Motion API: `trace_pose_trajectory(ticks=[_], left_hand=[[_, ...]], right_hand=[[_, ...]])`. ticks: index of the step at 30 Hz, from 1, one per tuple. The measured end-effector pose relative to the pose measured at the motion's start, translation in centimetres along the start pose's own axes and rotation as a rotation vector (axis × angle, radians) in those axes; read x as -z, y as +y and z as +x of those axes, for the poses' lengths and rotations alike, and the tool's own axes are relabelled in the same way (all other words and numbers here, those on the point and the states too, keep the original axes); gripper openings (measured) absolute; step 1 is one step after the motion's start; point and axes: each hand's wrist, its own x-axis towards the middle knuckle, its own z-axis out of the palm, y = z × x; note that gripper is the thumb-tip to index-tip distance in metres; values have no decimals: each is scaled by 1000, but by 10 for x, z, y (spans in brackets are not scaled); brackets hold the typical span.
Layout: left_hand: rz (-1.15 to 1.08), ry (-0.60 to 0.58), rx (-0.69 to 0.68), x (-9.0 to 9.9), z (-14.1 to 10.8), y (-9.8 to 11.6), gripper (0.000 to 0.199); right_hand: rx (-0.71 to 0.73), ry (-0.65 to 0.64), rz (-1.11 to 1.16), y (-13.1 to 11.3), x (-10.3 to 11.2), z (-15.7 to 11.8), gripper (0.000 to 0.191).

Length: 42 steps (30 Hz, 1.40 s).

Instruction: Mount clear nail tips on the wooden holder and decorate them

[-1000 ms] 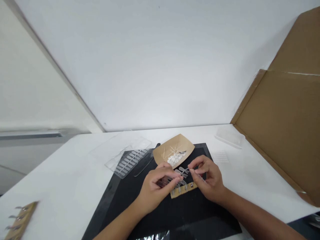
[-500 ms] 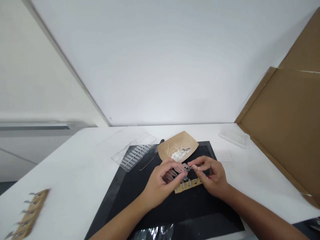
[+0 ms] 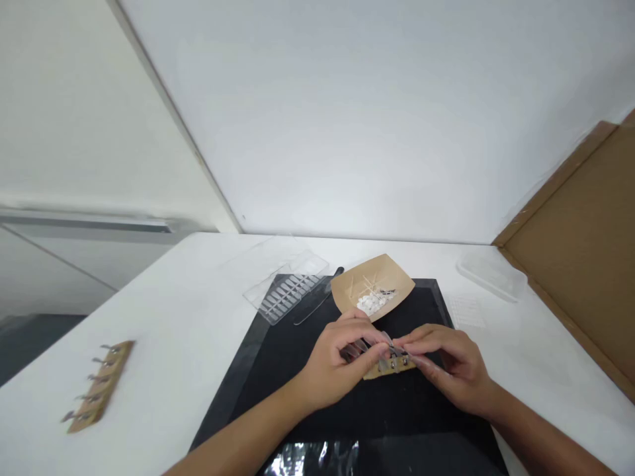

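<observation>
A strip-shaped wooden stand (image 3: 380, 372) with small metal clips lies on the black mat (image 3: 317, 423), below my hands. Clear false nail tips (image 3: 364, 345) stand on it, partly covered by my fingers. My left hand (image 3: 342, 357) curls round them from the left, thumb and index finger closed on a clear nail tip. From the right, my right hand (image 3: 449, 367) meets it with thumb and fingers pinched together at the same spot. Whatever lies between the right fingertips is small and mostly hidden.
Behind the hands stands a brown paper tray (image 3: 404, 284) with white bits and thin sticks. Left of it are a dark-handled tool (image 3: 322, 301) and a clear case of nail tips (image 3: 285, 301). A second clip stand (image 3: 106, 383) lies far left; a clear plastic lid (image 3: 491, 274) lies right.
The view has shifted left, so everything appears further right. My right hand has come in closer to the left, its fingers now more over the clips and nail tips.
</observation>
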Motion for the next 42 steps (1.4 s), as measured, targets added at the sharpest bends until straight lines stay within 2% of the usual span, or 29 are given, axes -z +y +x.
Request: trace_pose_trajectory(ticks=[4,7,16,29,36,42], left_hand=[[9,6,-23,-1,-2,-4,12],[12,6,-11,-2,-3,-5,12],[36,34,-23,-4,-2,-1,15],[143,57,-174,-7,-4,0,8],[160,64,-236,-8,-4,3,12],[159,43,-280,-9,-4,4,11]], right_hand=[[-151,13,254,9,-2,4,15],[-234,41,385,13,-9,5,9],[-264,24,614,20,-14,8,4],[-380,-23,505,7,-10,8,14],[-435,45,436,6,-13,8,21],[-522,75,426,3,-12,4,18]])
